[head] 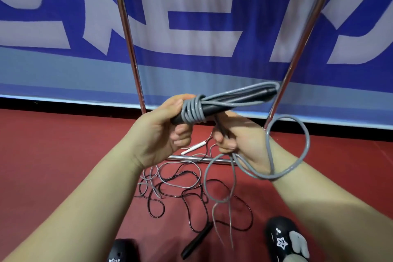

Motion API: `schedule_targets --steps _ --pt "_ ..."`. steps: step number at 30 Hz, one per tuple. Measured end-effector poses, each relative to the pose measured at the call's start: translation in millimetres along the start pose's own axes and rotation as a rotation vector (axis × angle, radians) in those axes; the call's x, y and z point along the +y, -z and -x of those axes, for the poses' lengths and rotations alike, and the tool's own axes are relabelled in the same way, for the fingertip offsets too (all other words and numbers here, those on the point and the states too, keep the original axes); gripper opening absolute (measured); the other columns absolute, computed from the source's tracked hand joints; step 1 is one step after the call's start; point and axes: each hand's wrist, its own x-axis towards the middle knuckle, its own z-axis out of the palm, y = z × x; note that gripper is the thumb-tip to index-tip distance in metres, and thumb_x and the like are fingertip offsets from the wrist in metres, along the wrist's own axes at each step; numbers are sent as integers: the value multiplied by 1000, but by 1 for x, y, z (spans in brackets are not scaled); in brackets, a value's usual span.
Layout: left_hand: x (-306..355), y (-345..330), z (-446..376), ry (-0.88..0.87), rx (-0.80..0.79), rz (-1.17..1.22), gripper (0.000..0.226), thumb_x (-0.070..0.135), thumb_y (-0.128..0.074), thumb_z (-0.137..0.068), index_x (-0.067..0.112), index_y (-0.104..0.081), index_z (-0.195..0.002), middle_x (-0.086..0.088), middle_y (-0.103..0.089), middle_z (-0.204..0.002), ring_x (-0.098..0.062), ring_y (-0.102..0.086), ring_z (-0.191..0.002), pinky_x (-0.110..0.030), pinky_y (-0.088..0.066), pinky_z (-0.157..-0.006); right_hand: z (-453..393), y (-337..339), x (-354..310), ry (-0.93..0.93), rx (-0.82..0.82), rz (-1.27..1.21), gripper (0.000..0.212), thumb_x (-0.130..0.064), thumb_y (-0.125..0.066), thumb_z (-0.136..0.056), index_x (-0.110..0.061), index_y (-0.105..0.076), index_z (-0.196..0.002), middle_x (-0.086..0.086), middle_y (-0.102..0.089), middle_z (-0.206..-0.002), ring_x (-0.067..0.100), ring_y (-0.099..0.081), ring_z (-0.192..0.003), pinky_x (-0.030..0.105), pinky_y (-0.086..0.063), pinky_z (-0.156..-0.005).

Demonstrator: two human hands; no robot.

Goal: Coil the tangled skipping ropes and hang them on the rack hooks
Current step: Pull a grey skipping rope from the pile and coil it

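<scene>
Two hands (161, 125) (238, 140) grip one grey rope (195, 110); two tangled ropes (180, 189) on floor

- Single head-worn wide-angle view; no second view shares the scene.
- Faces forward and down, close above both forearms.
- Covers the red floor (63, 155), rack poles (127, 34) and blue banner (191, 59) beyond.

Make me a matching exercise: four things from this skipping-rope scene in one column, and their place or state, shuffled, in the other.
1. grey rope bundle
2. black rope
3. white handle
4. right hand

A. lying loose on the red floor
B. on the floor by the rack's base bar
C. gripped by the left hand
D. pinching the grey rope's free length

Pairs: 1-C, 2-A, 3-B, 4-D
</scene>
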Motion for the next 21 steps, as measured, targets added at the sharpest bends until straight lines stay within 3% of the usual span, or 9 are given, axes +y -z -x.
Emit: schedule_targets --steps 4,6,8,11,14,18,21 --pt "-7 -8 -4 -65 256 -62 23 21 -42 -91 10 -52 -109 0 -40 -49 -8 -33 -38 -16 -27 -40 -4 -7 -2 12 146 86 25 -2 -30 -98 -13 -53 -102 9 -47 -62 4 -27 -32 19 -19 -41" --pt "-12 -10 -5 -130 357 -173 18 17 -41 -98 9 -52 -111 0 -42 -51 -9 -35 -41 -18 -28 -41 -5 -10 -1 -6 165 79 19 -10 -32 -99 -9 -51 -99 8 -45 -63 4 -27 -33 23 -17 -45" --pt "-17 -10 -4 -204 418 -364 13 14 -44 -99 15 -56 -104 1 -46 -55 -10 -40 -46 -20 -32 -44 -4 -11 2 15 205 153 28 -29 -37 -101 -8 -52 -90 4 -43 -60 4 -26 -36 22 -18 -46" --pt "-18 -10 -1 -242 401 -575 13 16 -48 -97 26 -56 -102 8 -52 -54 -10 -46 -51 -21 -39 -50 -5 -12 5 90 282 274 45 -47 -42 -93 -11 -42 -67 0 -33 -53 3 -24 -37 17 -21 -42" --pt "-16 -9 4 -219 367 -610 14 18 -52 -95 26 -54 -106 5 -56 -54 -10 -49 -51 -21 -45 -53 -6 -15 5 109 326 214 47 -53 -49 -81 -10 -40 -65 -6 -27 -46 4 -20 -38 16 -18 -39" --pt "-11 -6 8 -151 287 -527 38 27 -64 -80 22 -53 -116 -6 -61 -58 -19 -56 -50 -24 -48 -53 -7 -14 2 120 331 222 45 -53 -53 -74 -11 -43 -63 -6 -27 -46 4 -20 -38 15 -18 -38" --pt "-5 -4 10 27 208 -372 59 17 -71 -76 30 -50 -129 -12 -62 -61 -23 -62 -53 -28 -53 -53 -6 -12 0 146 284 275 47 -55 -54 -64 -9 -47 -66 -6 -29 -46 4 -22 -38 15 -20 -39"
